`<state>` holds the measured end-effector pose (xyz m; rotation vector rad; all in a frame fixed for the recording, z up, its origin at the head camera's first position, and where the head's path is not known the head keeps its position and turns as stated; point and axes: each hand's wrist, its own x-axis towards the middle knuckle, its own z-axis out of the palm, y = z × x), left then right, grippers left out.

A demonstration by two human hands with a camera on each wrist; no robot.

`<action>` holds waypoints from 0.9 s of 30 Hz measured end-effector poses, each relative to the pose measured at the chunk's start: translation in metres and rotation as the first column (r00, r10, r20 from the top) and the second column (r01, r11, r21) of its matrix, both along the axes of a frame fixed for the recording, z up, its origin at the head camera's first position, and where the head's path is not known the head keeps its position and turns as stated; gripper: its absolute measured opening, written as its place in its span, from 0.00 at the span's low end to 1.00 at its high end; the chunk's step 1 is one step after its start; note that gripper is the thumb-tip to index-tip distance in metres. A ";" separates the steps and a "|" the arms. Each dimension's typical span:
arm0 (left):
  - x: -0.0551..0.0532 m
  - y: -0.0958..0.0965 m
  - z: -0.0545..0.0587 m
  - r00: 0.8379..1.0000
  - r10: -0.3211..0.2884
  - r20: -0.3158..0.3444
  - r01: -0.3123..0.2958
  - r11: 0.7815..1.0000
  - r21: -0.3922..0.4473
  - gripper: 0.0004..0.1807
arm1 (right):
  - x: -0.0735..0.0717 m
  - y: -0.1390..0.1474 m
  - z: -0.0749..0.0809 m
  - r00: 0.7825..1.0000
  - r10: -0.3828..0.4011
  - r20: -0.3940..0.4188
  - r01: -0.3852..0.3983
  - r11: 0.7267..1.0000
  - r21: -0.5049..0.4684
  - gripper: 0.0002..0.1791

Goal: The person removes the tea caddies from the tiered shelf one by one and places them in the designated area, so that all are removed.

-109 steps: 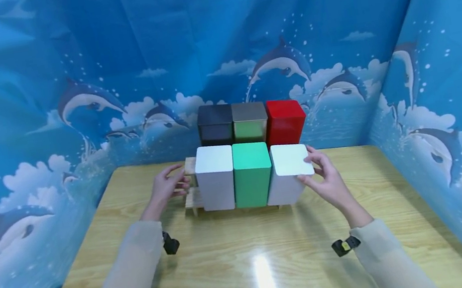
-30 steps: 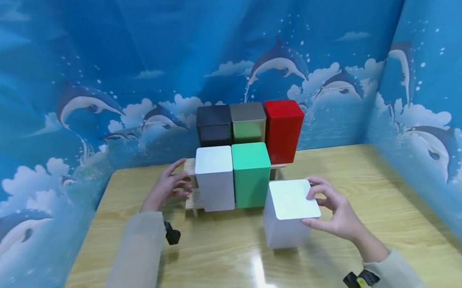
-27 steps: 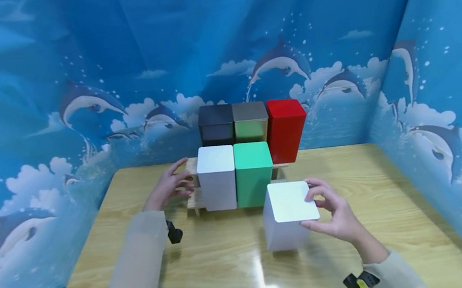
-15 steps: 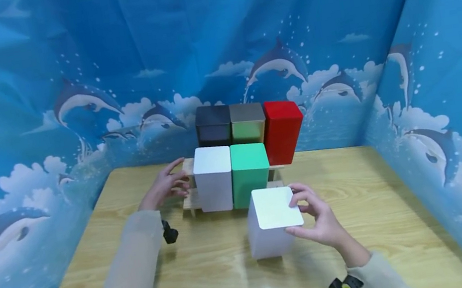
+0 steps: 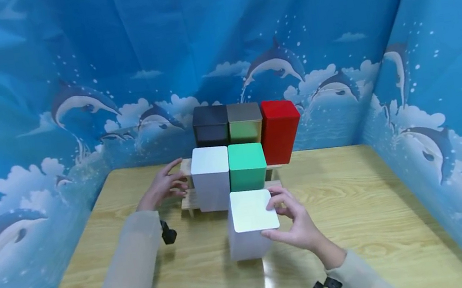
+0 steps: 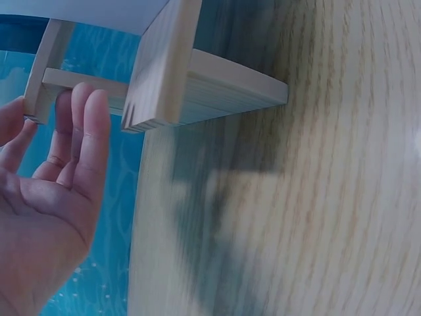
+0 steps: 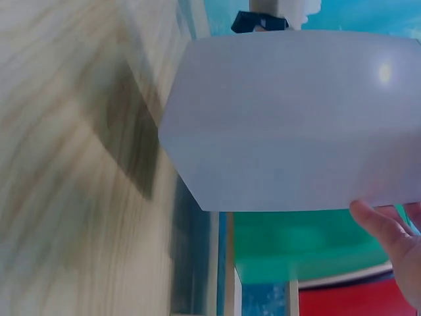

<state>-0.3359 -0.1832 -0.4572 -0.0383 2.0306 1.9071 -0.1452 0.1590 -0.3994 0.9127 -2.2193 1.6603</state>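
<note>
A tall white box (image 5: 254, 211) with rounded corners hangs over the table in front of the rack. Thumb and fingers of my right hand (image 5: 293, 222) grip it by its upper right side. In the right wrist view the white box (image 7: 289, 125) fills the middle, its bottom apart from the table. My left hand (image 5: 162, 186) stays at the left end of a two-step wooden rack (image 5: 190, 201). Its fingers are fairly straight against the rack's wooden end in the left wrist view, holding nothing. Another white box (image 5: 211, 177) and a green box (image 5: 247, 164) occupy the lower step.
On the upper step stand a black box (image 5: 209, 122), a dark grey box (image 5: 244, 121) and a red box (image 5: 281, 131). The wooden table (image 5: 359, 209) ends at a blue dolphin-print curtain (image 5: 179, 46) behind and at both sides.
My right hand has taken the white box off the right end of the lower step, brought it forward, then left to before the green box. My left hand has stayed at the rack.
</note>
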 end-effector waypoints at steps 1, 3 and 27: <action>0.000 0.000 -0.001 1.000 0.003 0.001 -0.003 1.000 0.007 0.29 | 0.000 -0.003 0.000 1.000 0.004 -0.006 -0.004 1.000 -0.003 0.22; 0.000 0.000 -0.001 1.000 0.002 -0.001 -0.002 1.000 0.017 0.29 | 0.000 -0.007 -0.002 1.000 0.013 -0.014 -0.013 1.000 -0.011 0.22; 0.001 -0.001 -0.005 1.000 0.002 -0.022 -0.001 0.999 0.041 0.29 | 0.000 -0.056 -0.012 0.997 0.074 0.002 -0.074 0.996 -0.042 0.22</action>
